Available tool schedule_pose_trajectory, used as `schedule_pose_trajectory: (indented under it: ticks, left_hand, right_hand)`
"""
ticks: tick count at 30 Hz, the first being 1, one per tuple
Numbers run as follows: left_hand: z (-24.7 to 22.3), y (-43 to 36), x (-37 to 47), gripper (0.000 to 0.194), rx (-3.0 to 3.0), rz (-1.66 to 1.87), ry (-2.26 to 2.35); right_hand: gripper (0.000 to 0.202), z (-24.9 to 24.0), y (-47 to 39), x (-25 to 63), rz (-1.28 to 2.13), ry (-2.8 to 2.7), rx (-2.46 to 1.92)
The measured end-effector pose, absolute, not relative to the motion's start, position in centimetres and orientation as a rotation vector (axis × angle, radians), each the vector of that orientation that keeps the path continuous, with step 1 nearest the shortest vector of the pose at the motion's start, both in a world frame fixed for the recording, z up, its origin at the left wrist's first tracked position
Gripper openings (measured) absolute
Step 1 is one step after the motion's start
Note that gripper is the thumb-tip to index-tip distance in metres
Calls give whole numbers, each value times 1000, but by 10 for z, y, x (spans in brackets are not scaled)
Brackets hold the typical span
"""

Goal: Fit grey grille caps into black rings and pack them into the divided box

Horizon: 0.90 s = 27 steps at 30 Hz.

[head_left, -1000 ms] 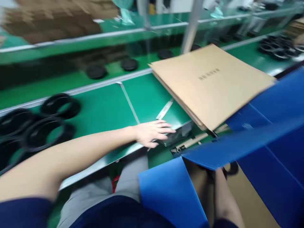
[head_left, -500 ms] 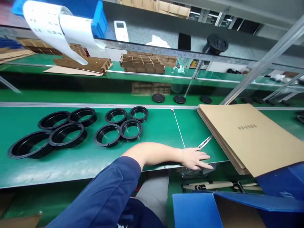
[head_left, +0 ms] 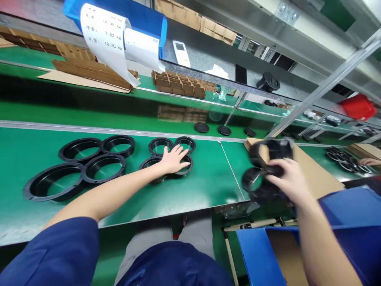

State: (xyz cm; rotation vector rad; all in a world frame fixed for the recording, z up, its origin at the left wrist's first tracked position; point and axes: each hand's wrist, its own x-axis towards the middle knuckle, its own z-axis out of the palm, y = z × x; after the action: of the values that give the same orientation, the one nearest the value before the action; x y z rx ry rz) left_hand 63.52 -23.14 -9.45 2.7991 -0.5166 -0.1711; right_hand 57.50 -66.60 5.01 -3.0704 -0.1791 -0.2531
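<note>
My left hand (head_left: pixel 175 160) lies spread out over a group of smaller black plastic rings (head_left: pixel 184 140), partly covering the front ones. My right hand (head_left: pixel 287 178) is closed on a cluster of black plastic rings (head_left: pixel 256 157), held above the right part of the green table and blurred by motion. To the left, larger black rings (head_left: pixel 105 169) lie touching one another on the table (head_left: pixel 190 194). Behind the held cluster is a stack of cardboard sheets (head_left: pixel 317 169).
A blue box (head_left: pixel 258 254) with raised flaps stands below at the right. Black discs (head_left: pixel 224 130) lie along the rear strip. On the shelf sit a blue paper holder (head_left: pixel 143 20) and a black cylinder (head_left: pixel 268 82). Another person's hand (head_left: pixel 370 162) shows at far right.
My left hand has moved left from beside the knife onto the smaller rings. My right hand has come into view holding a ring cluster. The view has shifted.
</note>
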Motion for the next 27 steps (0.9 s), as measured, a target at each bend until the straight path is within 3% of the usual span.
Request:
schedule_pose_trajectory:
  ticks: [8, 15, 21, 27]
  left_hand:
    - [-99, -152, 618, 68, 2775, -191, -384]
    - [-82, -118, 602, 67, 2831, 4, -273]
    - [-85, -156, 543, 46, 2399, 456, -849]
    - [-147, -187, 503, 48, 2115, 77, -1279]
  right_hand:
    - [50, -33, -475, 662, 579, 125, -3021]
    - [88, -39, -475, 665, 684, 129, -2928]
    - [72, -32, -481, 682, 388, 371, -3050]
    - [37, -51, -460, 748, 138, 286, -2974]
